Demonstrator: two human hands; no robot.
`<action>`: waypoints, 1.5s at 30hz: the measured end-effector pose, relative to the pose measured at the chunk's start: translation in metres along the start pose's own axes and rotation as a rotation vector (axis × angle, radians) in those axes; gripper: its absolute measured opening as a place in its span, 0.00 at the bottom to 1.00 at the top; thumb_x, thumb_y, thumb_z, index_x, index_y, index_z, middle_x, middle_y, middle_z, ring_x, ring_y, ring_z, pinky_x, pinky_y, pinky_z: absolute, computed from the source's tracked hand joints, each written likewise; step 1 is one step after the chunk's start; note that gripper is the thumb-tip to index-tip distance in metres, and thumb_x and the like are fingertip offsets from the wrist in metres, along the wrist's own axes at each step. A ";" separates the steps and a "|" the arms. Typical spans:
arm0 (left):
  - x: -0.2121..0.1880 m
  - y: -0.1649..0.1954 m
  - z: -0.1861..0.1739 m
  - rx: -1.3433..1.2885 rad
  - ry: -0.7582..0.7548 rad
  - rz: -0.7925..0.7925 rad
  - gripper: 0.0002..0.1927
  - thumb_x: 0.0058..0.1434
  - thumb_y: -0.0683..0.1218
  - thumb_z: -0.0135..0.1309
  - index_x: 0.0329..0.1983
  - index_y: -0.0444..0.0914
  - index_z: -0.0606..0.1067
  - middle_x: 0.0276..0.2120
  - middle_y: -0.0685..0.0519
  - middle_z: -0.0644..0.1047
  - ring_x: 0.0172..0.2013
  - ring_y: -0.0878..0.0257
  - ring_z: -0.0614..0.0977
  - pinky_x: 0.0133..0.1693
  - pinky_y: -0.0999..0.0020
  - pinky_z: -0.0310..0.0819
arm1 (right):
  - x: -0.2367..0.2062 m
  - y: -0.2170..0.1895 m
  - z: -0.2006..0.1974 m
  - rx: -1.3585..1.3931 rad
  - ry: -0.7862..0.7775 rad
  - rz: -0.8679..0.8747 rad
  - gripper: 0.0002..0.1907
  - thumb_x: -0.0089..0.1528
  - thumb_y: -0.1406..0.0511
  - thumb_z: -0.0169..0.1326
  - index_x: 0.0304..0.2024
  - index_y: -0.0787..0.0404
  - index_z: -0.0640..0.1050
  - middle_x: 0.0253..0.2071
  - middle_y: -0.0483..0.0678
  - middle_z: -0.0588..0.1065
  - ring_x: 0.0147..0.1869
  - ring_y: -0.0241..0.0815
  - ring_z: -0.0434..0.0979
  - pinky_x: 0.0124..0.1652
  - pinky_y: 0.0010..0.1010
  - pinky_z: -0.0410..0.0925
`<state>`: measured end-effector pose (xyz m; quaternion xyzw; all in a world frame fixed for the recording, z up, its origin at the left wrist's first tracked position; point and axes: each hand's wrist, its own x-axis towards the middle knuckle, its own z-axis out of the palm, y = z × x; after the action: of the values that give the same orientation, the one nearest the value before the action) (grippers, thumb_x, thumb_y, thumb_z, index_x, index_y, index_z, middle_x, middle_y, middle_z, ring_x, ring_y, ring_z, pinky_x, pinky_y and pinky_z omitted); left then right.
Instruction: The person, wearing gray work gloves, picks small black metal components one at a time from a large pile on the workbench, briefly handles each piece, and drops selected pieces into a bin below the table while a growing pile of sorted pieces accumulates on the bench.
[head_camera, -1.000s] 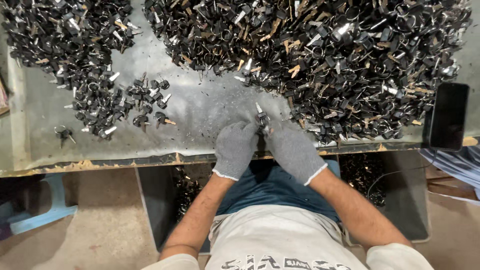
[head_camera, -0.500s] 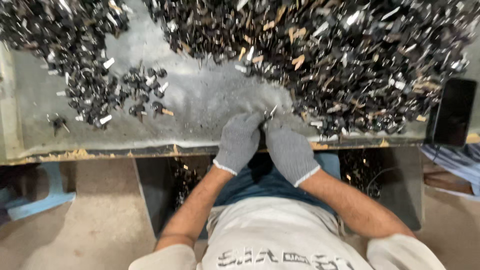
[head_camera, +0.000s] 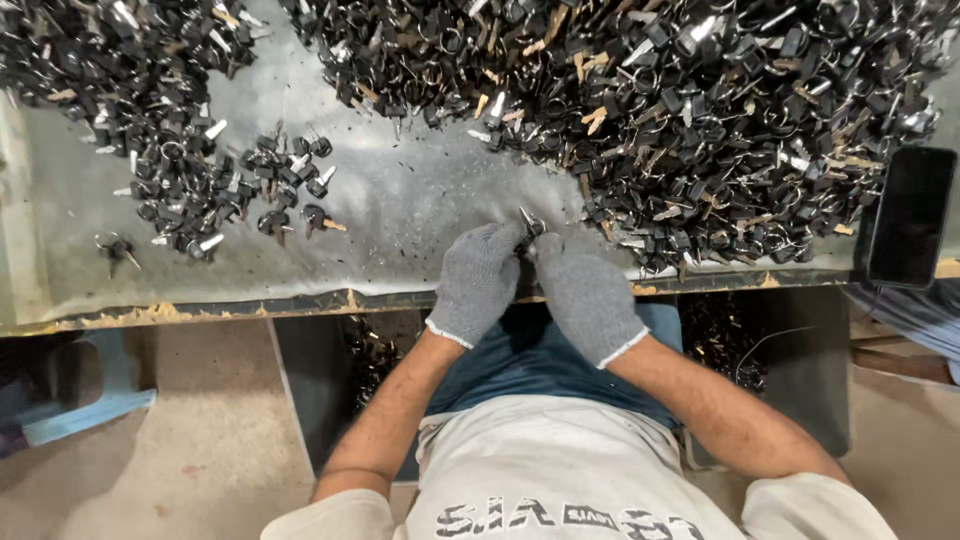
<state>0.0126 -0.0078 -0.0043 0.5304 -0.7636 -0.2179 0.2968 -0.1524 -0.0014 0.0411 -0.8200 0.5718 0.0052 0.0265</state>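
Item in hand: one key (head_camera: 527, 228), black-headed with a metal blade and ring, held at the near edge of the table just in front of the person's body, its metal end pointing up and away. Left hand (head_camera: 480, 280), in a grey knit glove, fingers closed on the key from the left. Right hand (head_camera: 585, 290), same glove, fingertips pinched on the key from the right; the two hands meet at it, thumbs nearly touching. Large heap of keys (head_camera: 690, 110), black heads, silver and brass blades, many with rings, fills the far right of the table and reaches almost to the right hand. Smaller heap of keys (head_camera: 150, 120), same kind, lies at far left, with a few strays spread toward the middle. Table (head_camera: 400, 220), grey metal sheet, dusted with dark specks between the heaps. Black phone (head_camera: 910, 215), screen dark, lies at the right edge beside the large heap. Blue stool (head_camera: 90, 400) stands on the floor at lower left.
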 end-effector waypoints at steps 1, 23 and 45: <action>0.002 -0.002 0.001 0.012 -0.045 -0.014 0.15 0.55 0.36 0.53 0.47 0.37 0.77 0.37 0.44 0.79 0.44 0.44 0.80 0.47 0.49 0.74 | 0.001 -0.002 0.003 0.096 -0.050 0.048 0.06 0.63 0.66 0.50 0.38 0.64 0.74 0.32 0.57 0.77 0.34 0.55 0.82 0.29 0.47 0.74; 0.029 -0.006 -0.036 0.084 0.169 0.135 0.23 0.61 0.42 0.58 0.61 0.41 0.73 0.53 0.45 0.81 0.54 0.48 0.82 0.55 0.55 0.76 | -0.011 0.002 -0.007 0.456 -0.233 -0.128 0.10 0.65 0.62 0.53 0.42 0.63 0.78 0.34 0.59 0.77 0.33 0.58 0.80 0.35 0.46 0.74; 0.005 -0.012 -0.005 0.107 0.109 0.131 0.19 0.55 0.39 0.59 0.51 0.35 0.76 0.38 0.45 0.77 0.45 0.47 0.78 0.51 0.50 0.71 | 0.019 0.013 -0.008 0.220 -0.217 -0.047 0.16 0.67 0.64 0.50 0.50 0.72 0.71 0.32 0.62 0.78 0.38 0.58 0.82 0.34 0.45 0.77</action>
<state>0.0229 -0.0165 -0.0079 0.5054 -0.7900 -0.1279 0.3227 -0.1580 -0.0244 0.0476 -0.8198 0.5435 0.0304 0.1777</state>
